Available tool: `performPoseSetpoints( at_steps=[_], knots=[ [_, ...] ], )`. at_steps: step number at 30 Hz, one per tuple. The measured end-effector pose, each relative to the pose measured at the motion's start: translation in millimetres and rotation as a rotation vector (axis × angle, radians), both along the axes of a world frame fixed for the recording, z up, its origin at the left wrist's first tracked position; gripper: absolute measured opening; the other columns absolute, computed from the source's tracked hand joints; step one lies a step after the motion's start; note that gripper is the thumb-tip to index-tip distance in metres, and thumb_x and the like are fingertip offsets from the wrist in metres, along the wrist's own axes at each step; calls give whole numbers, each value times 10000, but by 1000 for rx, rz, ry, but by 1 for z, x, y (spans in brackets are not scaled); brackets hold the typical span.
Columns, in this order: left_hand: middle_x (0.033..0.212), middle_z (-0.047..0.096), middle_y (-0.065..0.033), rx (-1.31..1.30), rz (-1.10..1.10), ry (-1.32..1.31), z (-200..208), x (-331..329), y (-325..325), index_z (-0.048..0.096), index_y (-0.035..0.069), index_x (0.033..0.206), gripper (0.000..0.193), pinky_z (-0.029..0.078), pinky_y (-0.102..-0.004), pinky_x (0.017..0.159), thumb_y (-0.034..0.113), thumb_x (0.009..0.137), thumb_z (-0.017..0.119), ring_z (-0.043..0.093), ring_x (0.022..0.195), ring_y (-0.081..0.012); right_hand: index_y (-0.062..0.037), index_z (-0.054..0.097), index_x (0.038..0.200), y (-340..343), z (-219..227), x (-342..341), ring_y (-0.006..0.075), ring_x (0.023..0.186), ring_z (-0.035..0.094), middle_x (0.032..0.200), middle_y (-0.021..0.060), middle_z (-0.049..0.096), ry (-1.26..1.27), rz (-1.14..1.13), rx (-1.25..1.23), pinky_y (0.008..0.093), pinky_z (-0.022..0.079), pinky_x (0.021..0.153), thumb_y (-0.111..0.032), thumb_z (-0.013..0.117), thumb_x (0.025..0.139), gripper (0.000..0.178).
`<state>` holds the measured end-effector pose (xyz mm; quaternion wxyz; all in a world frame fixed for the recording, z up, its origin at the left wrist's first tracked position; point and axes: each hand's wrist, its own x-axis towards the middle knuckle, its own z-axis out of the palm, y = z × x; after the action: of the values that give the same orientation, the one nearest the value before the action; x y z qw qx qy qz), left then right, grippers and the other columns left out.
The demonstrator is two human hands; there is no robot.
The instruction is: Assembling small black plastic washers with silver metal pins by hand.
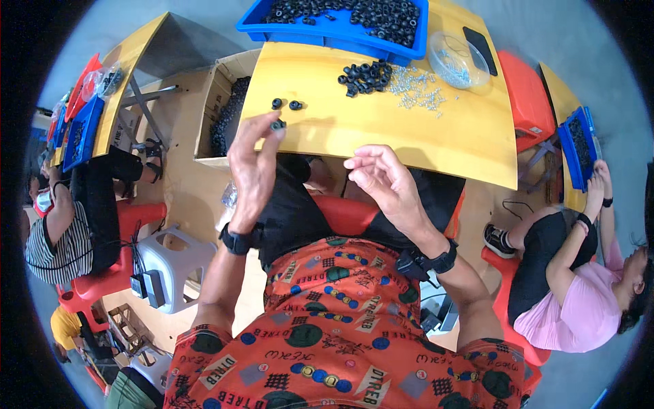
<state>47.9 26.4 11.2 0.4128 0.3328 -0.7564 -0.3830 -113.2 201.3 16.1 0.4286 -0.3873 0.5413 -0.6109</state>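
Near the table's left front corner, my left hand (253,153) pinches a small black knob (278,125) between thumb and fingertips. Two more of these black knobs (295,105) sit on the yellow table (313,129) just beyond it. Off the front edge, above my lap, my right hand (390,183) has its fingers curled and the tips close together; what they hold, if anything, is too small to make out. Farther back lies a pile of black knobs (368,78), with loose small silver screws (419,94) spread on its right.
At the back stands a blue tray (327,34) of black parts. A clear bowl (449,75) of screws and a dark flat phone-like object (480,51) are at the right. A cardboard box (202,146) flanks the table's left side. Other people (579,300) sit at neighbouring tables.
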Motion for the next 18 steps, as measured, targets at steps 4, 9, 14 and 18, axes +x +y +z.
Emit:
performPoseSetpoints(
  at_steps=[4, 9, 14, 18],
  knots=[
    [1047, 635, -125, -254, 97, -70, -20, -9, -44, 661, 16, 1077, 281, 493, -306, 810, -61, 815, 594, 631, 915, -242, -4, 569, 1106, 0, -5, -2, 106, 945, 593, 1043, 55, 639, 99, -73, 55, 255, 470, 845, -91, 620, 920, 212],
    [1126, 605, -175, -56, 75, -27, -26, -23, -49, 650, -27, 1089, 276, 480, -372, 899, 105, 848, 667, 595, 1043, -305, -14, 601, 1059, 1, -11, -1, 86, 901, 587, 1006, 26, 643, 144, -89, 98, 254, 472, 825, -92, 624, 916, 164],
    [1198, 579, -194, -523, -72, -277, -35, -42, -47, 666, 62, 1123, 296, 440, -425, 978, 111, 831, 677, 528, 1126, -365, -14, 607, 1041, 7, -18, 1, 69, 855, 577, 985, 13, 639, 124, -47, 123, 232, 470, 795, -81, 612, 925, 134],
    [1152, 607, -174, -494, -115, -248, -38, -43, -52, 679, 19, 1057, 266, 474, -407, 942, -12, 797, 633, 546, 1117, -372, -18, 615, 1043, 19, -18, -3, 63, 852, 579, 967, 15, 647, 122, -13, 178, 221, 475, 800, -75, 599, 932, 126]
  ],
)
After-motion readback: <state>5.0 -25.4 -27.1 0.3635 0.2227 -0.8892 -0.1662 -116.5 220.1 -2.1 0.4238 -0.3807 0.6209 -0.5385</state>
